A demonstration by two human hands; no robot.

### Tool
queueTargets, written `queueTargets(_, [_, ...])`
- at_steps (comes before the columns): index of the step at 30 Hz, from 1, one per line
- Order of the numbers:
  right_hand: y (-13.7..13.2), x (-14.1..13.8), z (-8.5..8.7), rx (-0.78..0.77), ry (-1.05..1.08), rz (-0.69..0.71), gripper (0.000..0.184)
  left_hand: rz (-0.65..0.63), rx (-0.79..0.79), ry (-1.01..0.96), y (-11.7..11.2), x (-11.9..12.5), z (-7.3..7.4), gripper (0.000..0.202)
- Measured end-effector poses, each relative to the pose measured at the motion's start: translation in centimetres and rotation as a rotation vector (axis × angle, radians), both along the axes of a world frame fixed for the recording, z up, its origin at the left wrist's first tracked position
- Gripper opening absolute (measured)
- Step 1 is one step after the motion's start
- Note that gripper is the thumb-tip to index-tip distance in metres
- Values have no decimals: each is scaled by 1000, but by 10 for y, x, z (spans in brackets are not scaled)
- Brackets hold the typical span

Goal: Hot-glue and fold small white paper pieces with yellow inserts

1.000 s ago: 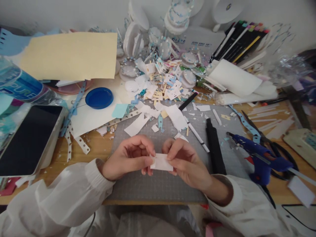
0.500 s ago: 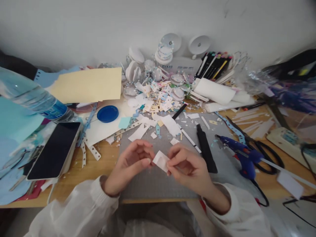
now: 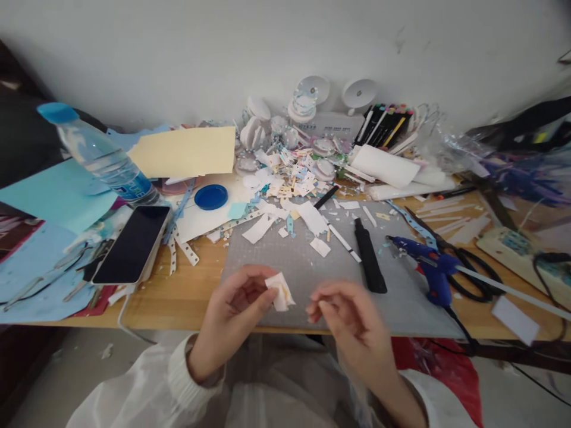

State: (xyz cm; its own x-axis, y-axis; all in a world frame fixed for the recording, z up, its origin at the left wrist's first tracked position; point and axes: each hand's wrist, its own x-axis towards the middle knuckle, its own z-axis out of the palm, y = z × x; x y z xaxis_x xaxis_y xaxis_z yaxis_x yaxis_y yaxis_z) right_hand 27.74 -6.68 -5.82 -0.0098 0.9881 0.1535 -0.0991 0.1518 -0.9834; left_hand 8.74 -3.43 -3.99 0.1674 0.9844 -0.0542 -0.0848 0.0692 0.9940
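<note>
My left hand [image 3: 243, 312] pinches a small folded piece of white paper [image 3: 281, 292] between thumb and fingers, above the front edge of the grey cutting mat [image 3: 307, 267]. The paper shows a yellowish patch on its face. To the right of it, a short gap away, is my right hand [image 3: 352, 321], slightly blurred by motion. Its fingers are curled together in a pinch; whether anything small is in them cannot be seen. Beyond the hands lie white paper scraps [image 3: 312, 217], a white pen [image 3: 343, 241] and a black marker-like stick [image 3: 369, 255].
Right of the mat are a blue glue gun [image 3: 423, 261] and black scissors [image 3: 477, 270]. A phone [image 3: 134, 244], a water bottle [image 3: 107, 157] and a blue lid [image 3: 211, 197] stand left. Small paper cuttings [image 3: 294, 178] and markers [image 3: 386, 125] fill the back.
The piece of white paper has passed from my right hand into my left. My right hand has drawn away to the right. The camera view has shifted, showing more of the left side.
</note>
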Motion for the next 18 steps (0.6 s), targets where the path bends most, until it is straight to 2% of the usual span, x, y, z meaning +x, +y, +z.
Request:
queueTargets(3, [-7, 13, -1, 1, -109, -176, 8, -8, 34, 111, -3, -4, -8, 19])
queueTargets(5, [-11, 17, -4, -19, -159, -208, 4, -22, 62, 204, -6, -4, -12, 18])
queueTargets(8, [-11, 11, -10, -59, -196, -93, 7, -66, 161, 326, -8, -1, -12, 17])
queueTargets(12, [1, -7, -13, -106, -158, 77, 12, -175, 331, 458, -7, 2, -5, 20])
queueTargets(18, [22, -18, -9, -209, -39, 168, 6, -245, 367, 464, -2, -2, -3, 17])
